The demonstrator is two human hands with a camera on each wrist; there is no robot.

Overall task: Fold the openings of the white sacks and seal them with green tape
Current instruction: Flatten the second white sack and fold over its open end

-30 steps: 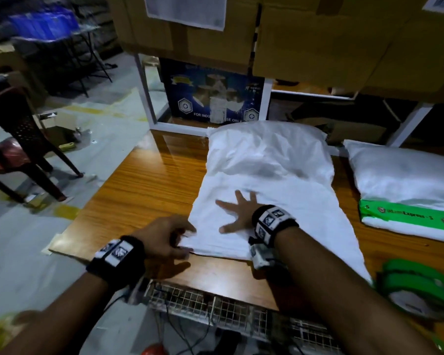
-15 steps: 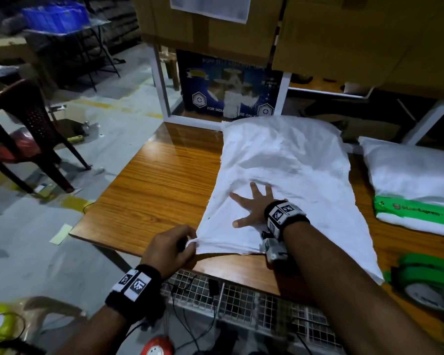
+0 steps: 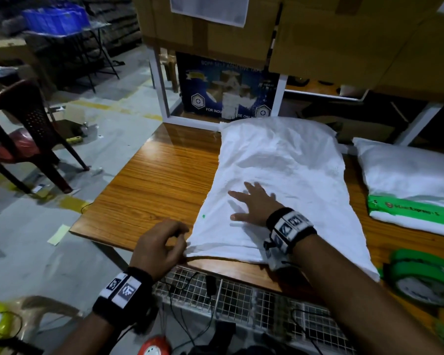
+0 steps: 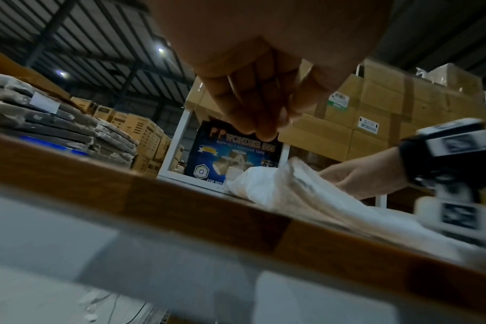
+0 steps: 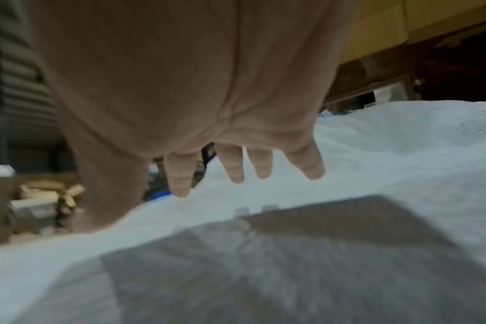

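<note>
— Pressing flat on what, in the centre of the head view?

— My right hand (image 3: 255, 204) lies palm down, fingers spread, on the white sack (image 3: 280, 175) that runs from frame centre toward the upper middle, along the wooden table (image 3: 151, 185). In the right wrist view the same fingers (image 5: 232, 166) are straight and splayed over the white weave.

— And the other hand, at lower centre-left?

— My left hand (image 3: 159, 245) sits at the table's near edge, fingers curled, thumb and fingertips meeting on the near left corner of the sack's open end. In the left wrist view my fingertips (image 4: 264, 125) are bunched together above the table edge; what lies between them cannot be made out there.

— How does the open end lie?

— Flat and unfolded, along the near table edge, its right corner reaching toward the green tape rolls (image 3: 423, 280) at lower right.

— What occupies the right edge of the frame?

— A second white sack (image 3: 408, 172), with a band of green tape (image 3: 410, 210) across its near end; it lies apart from the first.

— Background, upper frame?

— Cardboard cartons (image 3: 331, 34) stacked above a blue tape carton (image 3: 226, 90); a dark plastic chair (image 3: 23, 134) stands at left on the floor.
</note>
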